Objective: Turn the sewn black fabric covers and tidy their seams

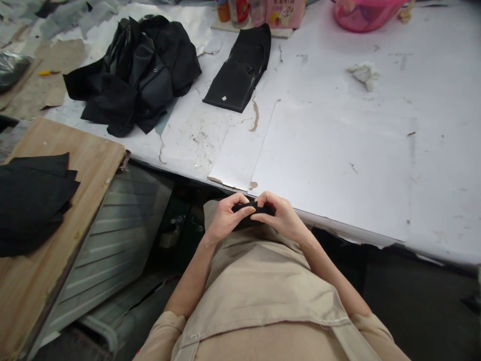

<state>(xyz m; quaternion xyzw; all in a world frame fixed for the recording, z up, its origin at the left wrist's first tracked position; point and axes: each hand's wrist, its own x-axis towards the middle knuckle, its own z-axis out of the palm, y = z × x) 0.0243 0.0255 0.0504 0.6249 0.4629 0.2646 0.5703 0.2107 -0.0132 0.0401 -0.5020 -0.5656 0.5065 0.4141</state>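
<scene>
Close to my apron, at the edge of the white table, both hands pinch a small black piece of material (259,208). My left hand (227,216) grips its left part between thumb and fingers. On the other side, my right hand (281,214) is closed on the same piece, the thumbs nearly meeting. Much of the piece is hidden by the fingers, so its full shape cannot be made out. Farther up the table lies a flat, folded black piece (235,75) with a small white mark. To its left is a crumpled heap of black material (139,70).
The white-covered table (330,150) spans the front. A wooden board (86,150) at left carries stacked black pieces (33,200). A pink basin (363,15), bottles (239,11), a pink box (285,12) and crumpled white tissue (364,74) stand or lie farther back.
</scene>
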